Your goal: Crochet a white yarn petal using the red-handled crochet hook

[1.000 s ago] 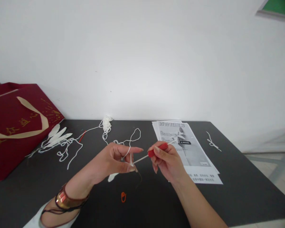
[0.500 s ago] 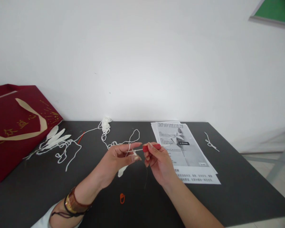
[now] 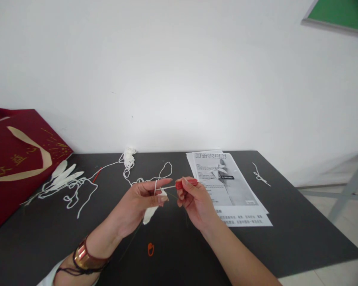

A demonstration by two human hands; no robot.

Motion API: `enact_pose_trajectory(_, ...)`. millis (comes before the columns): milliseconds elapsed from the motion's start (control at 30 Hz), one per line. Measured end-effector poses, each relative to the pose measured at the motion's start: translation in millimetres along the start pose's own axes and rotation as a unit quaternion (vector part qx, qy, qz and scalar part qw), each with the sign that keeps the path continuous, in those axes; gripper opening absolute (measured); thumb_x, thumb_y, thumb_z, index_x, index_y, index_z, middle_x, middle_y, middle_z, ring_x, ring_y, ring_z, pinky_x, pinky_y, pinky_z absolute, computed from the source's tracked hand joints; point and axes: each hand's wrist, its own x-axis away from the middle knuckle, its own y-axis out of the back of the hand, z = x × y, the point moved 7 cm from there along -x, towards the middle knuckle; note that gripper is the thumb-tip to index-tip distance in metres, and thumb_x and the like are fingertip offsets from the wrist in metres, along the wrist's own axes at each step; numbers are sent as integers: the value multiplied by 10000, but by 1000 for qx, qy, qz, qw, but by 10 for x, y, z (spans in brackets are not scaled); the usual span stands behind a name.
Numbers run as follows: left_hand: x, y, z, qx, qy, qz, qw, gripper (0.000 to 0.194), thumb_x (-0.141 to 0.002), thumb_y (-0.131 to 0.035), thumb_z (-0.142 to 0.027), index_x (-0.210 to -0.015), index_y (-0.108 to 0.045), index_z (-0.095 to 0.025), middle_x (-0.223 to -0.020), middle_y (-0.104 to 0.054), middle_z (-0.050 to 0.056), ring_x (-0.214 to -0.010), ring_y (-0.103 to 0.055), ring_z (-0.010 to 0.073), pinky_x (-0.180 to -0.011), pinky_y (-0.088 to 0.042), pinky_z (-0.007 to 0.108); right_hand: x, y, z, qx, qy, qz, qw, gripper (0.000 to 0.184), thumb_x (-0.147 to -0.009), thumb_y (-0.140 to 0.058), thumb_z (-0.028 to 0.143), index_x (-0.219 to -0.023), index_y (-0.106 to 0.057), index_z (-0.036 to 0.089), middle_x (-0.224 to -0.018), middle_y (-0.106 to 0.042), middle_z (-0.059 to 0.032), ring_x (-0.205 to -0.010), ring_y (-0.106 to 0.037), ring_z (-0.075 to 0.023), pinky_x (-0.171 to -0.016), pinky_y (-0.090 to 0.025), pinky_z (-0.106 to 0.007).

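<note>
Between the thumb and fingers of my left hand (image 3: 143, 198) is a white crocheted petal (image 3: 149, 214), its long end hanging below the thumb. White yarn (image 3: 164, 171) loops over the left index finger and trails back across the table. My right hand (image 3: 197, 202) grips the red handle of a crochet hook (image 3: 183, 183). The hook's metal shaft points left and meets the top of the petal by my left fingertips; its tip is hidden there. A thin dark strand shows near both hands. An orange stitch marker (image 3: 150, 249) lies on the table below.
Finished-looking white petals (image 3: 64, 176) with loose yarn tails lie left, beside a dark red bag (image 3: 24, 159) and a thin red stick (image 3: 97, 174). A yarn heap (image 3: 129, 154) sits near the wall. Printed sheets (image 3: 241, 190) and a knotted white yarn piece (image 3: 260, 176) lie right.
The whole view has shifted slightly. The petal shows more below my left thumb, and the hook shaft has moved relative to the left fingers. Both hands keep their holds.
</note>
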Motion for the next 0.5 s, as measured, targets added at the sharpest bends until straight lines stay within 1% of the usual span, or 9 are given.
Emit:
enact_pose_trajectory(100, 3, -11, -21, -17, -21, -12, 1000, 495, -605, -854, -130, -1078, -754, -233, -587, -633, -49, -568, -544, 76, -625, -426, 213, 12, -16, 0, 11, 5, -1, 1000, 213, -730, -800, 344, -760, -721, 149, -605, -636, 22, -490, -539, -74, -471, -553, -183)
enact_pose_trajectory(167, 10, -17, -42, -33, -35, -19, 999, 530, -608, -851, -133, -1116, -737, -231, -585, -612, -55, -564, -530, 79, -623, -426, 221, 20, -22, 6, 18, 11, -2, 1000, 212, -736, -797, 347, -763, -723, 151, -606, -639, 23, -501, -554, -77, -511, -574, -198)
enact_pose_trajectory(300, 30, -21, -77, -71, -48, -30, 996, 547, -641, -824, -128, -1168, -709, -219, -591, -570, -65, -567, -498, 87, -602, -414, 225, 28, -36, 31, 30, 25, 6, 999, 210, -746, -787, 357, -755, -721, 158, -595, -625, 26, -507, -552, -83, -509, -578, -208)
enact_pose_trajectory(367, 38, -27, -92, -94, -53, -26, 994, 502, -656, -810, -123, -1141, -721, -213, -582, -551, -69, -559, -484, 91, -598, -413, 231, 29, -39, 46, 39, 30, 10, 999, 206, -750, -783, 354, -750, -723, 157, -603, -624, 24, -522, -557, -85, -509, -578, -204)
enact_pose_trajectory(467, 53, -48, -122, -127, -68, -9, 990, 319, -668, -795, -122, -981, -772, -179, -565, -554, -53, -546, -490, 104, -629, -435, 259, 31, -37, 70, 49, 33, 13, 998, 195, -756, -779, 342, -743, -725, 155, -618, -633, 21, -526, -558, -81, -517, -581, -201)
enact_pose_trajectory(500, 60, -55, -130, -135, -71, -3, 988, 288, -669, -794, -127, -952, -776, -175, -560, -557, -48, -539, -494, 110, -629, -438, 266, 31, -38, 81, 50, 34, 16, 998, 193, -755, -780, 339, -739, -724, 156, -630, -642, 19, -520, -554, -79, -515, -582, -204)
